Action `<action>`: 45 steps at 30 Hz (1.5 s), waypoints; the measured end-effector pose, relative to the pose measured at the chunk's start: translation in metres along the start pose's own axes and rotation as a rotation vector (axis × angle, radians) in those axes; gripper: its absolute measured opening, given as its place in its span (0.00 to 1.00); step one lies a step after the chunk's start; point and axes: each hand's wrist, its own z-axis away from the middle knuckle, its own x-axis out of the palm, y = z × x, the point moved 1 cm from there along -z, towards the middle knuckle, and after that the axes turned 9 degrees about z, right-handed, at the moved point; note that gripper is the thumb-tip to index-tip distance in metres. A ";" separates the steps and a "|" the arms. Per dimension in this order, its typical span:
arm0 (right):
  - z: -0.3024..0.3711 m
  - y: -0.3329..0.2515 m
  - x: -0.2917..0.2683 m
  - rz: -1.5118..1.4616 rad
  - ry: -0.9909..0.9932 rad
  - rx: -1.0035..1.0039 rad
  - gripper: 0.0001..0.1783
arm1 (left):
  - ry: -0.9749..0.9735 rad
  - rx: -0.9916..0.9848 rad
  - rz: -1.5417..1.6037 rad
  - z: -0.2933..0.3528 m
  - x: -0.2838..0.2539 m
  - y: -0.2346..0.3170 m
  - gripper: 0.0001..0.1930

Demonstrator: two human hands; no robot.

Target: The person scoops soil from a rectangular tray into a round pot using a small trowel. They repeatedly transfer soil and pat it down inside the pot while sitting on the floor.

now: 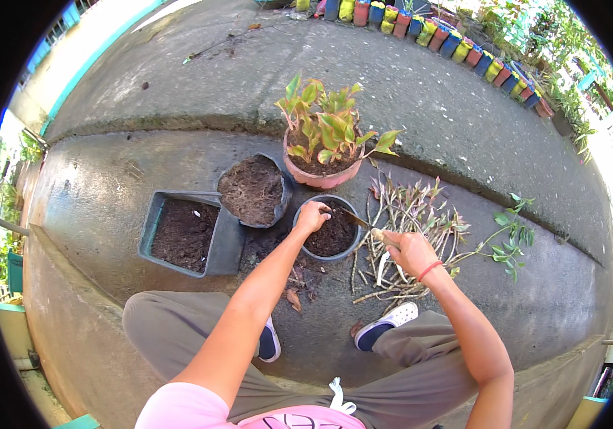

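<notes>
A round grey pot (300, 243) filled with dark soil (331, 234) stands on the concrete in front of me. My left hand (311, 217) reaches over its left rim, fingers bent together at the soil; whatever they pinch is hidden. In my right hand (412, 254), a red band round its wrist, is a narrow-bladed tool (378, 234) with a wooden handle. Its blade slants across the pot's right rim, down toward the soil. Right of the pot lies a heap of cut stems (410, 222) with some leaves, close by my right hand.
Behind the pot stands a pink pot (306, 178) of leafy plants. To the left are a tilted pot full of soil (253, 189) and a rectangular grey planter (144, 236). A raised concrete step (456, 173) runs behind. Colourful containers (428, 32) line the far edge.
</notes>
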 end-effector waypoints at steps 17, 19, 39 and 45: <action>-0.011 -0.047 0.064 0.002 0.051 -0.080 0.19 | -0.344 -0.343 -0.775 0.027 -0.084 -0.056 0.19; -0.014 -0.058 0.069 0.020 0.086 -0.032 0.19 | -0.406 -0.307 -0.779 0.033 -0.088 -0.060 0.16; -0.059 -0.214 -0.012 -0.270 0.192 -0.379 0.20 | -0.880 0.291 -1.071 0.031 -0.355 -0.117 0.11; -0.100 -0.315 0.040 0.209 0.188 -0.238 0.14 | -0.193 -0.701 -0.591 0.092 -0.338 -0.148 0.19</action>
